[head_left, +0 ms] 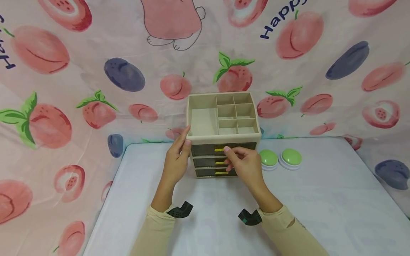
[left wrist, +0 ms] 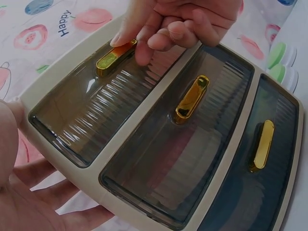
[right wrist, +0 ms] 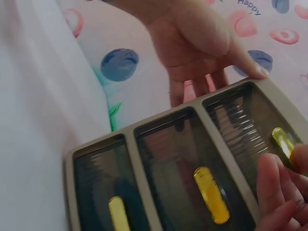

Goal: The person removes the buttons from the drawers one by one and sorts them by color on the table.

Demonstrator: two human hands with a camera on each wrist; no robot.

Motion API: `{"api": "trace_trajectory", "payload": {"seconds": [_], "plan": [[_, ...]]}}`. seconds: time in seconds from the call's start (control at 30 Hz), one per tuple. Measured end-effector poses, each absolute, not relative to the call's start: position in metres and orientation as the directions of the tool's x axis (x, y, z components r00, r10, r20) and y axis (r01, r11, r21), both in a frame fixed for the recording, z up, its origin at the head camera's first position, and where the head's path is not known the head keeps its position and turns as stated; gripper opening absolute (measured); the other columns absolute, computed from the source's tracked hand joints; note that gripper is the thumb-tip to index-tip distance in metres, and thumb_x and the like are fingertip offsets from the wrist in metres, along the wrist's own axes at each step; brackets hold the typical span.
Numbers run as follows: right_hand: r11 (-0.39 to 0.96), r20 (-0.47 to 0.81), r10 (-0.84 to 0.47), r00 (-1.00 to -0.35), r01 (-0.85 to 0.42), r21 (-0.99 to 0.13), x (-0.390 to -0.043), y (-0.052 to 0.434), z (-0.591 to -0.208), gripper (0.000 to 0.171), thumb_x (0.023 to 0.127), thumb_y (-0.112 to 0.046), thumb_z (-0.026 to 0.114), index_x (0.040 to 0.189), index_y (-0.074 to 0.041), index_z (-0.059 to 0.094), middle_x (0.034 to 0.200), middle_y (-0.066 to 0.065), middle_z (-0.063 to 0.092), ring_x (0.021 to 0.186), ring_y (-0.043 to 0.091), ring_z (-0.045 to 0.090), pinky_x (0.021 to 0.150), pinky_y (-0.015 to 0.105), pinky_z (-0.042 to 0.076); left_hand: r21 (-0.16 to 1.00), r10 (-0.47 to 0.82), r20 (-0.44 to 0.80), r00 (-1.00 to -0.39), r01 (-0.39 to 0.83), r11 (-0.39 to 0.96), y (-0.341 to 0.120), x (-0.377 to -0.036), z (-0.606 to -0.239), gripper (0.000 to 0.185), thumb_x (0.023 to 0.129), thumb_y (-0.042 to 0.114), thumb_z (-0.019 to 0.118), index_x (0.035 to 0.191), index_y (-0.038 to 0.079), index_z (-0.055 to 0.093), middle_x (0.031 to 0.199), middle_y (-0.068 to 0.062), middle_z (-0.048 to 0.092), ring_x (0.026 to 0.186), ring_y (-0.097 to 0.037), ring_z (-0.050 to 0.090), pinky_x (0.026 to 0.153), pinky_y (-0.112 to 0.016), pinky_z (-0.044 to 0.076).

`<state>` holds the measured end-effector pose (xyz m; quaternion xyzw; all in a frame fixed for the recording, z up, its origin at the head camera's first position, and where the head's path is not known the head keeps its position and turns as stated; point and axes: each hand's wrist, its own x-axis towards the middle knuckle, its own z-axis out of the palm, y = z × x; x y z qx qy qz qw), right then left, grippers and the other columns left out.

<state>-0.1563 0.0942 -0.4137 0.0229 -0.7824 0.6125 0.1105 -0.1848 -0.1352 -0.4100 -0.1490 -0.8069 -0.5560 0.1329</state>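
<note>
Pinching top gold handle [head_left: 219, 150]: right hand [head_left: 248, 164] | left hand [head_left: 176, 161]: fingers extended against three-drawer organizer [head_left: 221, 140] side | two green push-buttons [head_left: 291, 157] on counter [head_left: 323, 209]

Organizer [head_left: 224, 141]: plain beige. Drawer fronts [head_left: 202, 150]: smoky dark, see-through, fine ribbed stripes. Handles [left wrist: 264, 146]: shiny gold-yellow. Round domes [head_left: 292, 156]: bright green, on white bases [head_left: 290, 167]. Backdrop cloth [head_left: 198, 64]: pale pink, printed with pink-red fruit [head_left: 51, 126], green leaves [head_left: 28, 106], dark-blue ovals [head_left: 124, 74], navy lettering [head_left: 274, 21]. Table [head_left: 205, 220]: plain white. Sleeves [head_left: 153, 233]: plain beige. Wrist cameras [head_left: 182, 210]: black.
</note>
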Motion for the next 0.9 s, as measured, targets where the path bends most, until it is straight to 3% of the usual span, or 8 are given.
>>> {"api": "trace_trajectory", "payload": {"seconds": [0.17, 0.33, 0.5, 0.6, 0.73, 0.9], "plan": [[0.282, 0.177, 0.027, -0.984, -0.162, -0.946, -0.151, 0.098, -0.423, 0.039, 0.092, -0.039, 0.077, 0.087, -0.001, 0.078, 0.07, 0.016, 0.072, 0.052, 0.026, 0.067, 0.049, 0.026, 0.05, 0.856, 0.088, 0.383, -0.919, 0.39, 0.339, -0.134, -0.185, -0.41, 0.048, 0.109, 0.028, 0.05, 0.156, 0.037, 0.043, 0.111, -0.011, 0.056, 0.086, -0.02, 0.054, 0.073, -0.03, 0.045], [0.316, 0.136, 0.012, -0.991, -0.125, -0.941, -0.144, 0.103, -0.434, 0.04, 0.091, -0.042, 0.078, 0.082, -0.003, 0.078, 0.065, 0.009, 0.07, 0.052, 0.023, 0.065, 0.047, 0.026, 0.043, 0.854, 0.081, 0.381, -0.921, 0.384, 0.352, -0.134, -0.185, -0.411, 0.048, 0.109, 0.03, 0.049, 0.156, 0.038, 0.042, 0.111, -0.01, 0.056, 0.088, -0.02, 0.055, 0.075, -0.031, 0.046], [0.329, 0.069, 0.035, -0.997, -0.054, -0.943, -0.142, 0.106, -0.442, 0.043, 0.092, -0.045, 0.076, 0.083, -0.003, 0.077, 0.064, 0.003, 0.07, 0.055, 0.025, 0.066, 0.054, 0.027, 0.047, 0.852, 0.079, 0.395, -0.915, 0.397, 0.341, -0.134, -0.186, -0.412, 0.048, 0.109, 0.029, 0.05, 0.155, 0.037, 0.043, 0.118, -0.01, 0.058, 0.09, -0.02, 0.056, 0.077, -0.032, 0.046], [0.31, 0.052, 0.049, -0.997, -0.034, -0.95, -0.143, 0.105, -0.447, 0.043, 0.092, -0.043, 0.076, 0.087, 0.0, 0.077, 0.066, 0.006, 0.071, 0.055, 0.026, 0.067, 0.058, 0.03, 0.052, 0.852, 0.079, 0.403, -0.912, 0.406, 0.33, -0.135, -0.186, -0.412, 0.048, 0.109, 0.028, 0.051, 0.155, 0.036, 0.044, 0.121, -0.01, 0.058, 0.091, -0.02, 0.056, 0.078, -0.031, 0.046], [0.291, 0.028, 0.066, -0.997, -0.007, -0.957, -0.144, 0.105, -0.455, 0.043, 0.092, -0.041, 0.076, 0.09, 0.001, 0.077, 0.07, 0.014, 0.073, 0.053, 0.024, 0.067, 0.06, 0.033, 0.055, 0.859, 0.073, 0.394, -0.916, 0.396, 0.324, -0.135, -0.187, -0.413, 0.048, 0.108, 0.025, 0.052, 0.155, 0.034, 0.045, 0.11, -0.012, 0.056, 0.089, -0.02, 0.054, 0.078, -0.031, 0.045], [0.296, 0.016, 0.082, -0.996, 0.009, -0.955, -0.145, 0.104, -0.462, 0.041, 0.092, -0.041, 0.076, 0.091, 0.0, 0.078, 0.073, 0.02, 0.073, 0.053, 0.025, 0.067, 0.059, 0.031, 0.053, 0.87, 0.071, 0.38, -0.922, 0.382, 0.31, -0.134, -0.188, -0.414, 0.049, 0.108, 0.019, 0.052, 0.156, 0.027, 0.045, 0.119, -0.016, 0.059, 0.097, -0.02, 0.054, 0.086, -0.031, 0.044]]}}
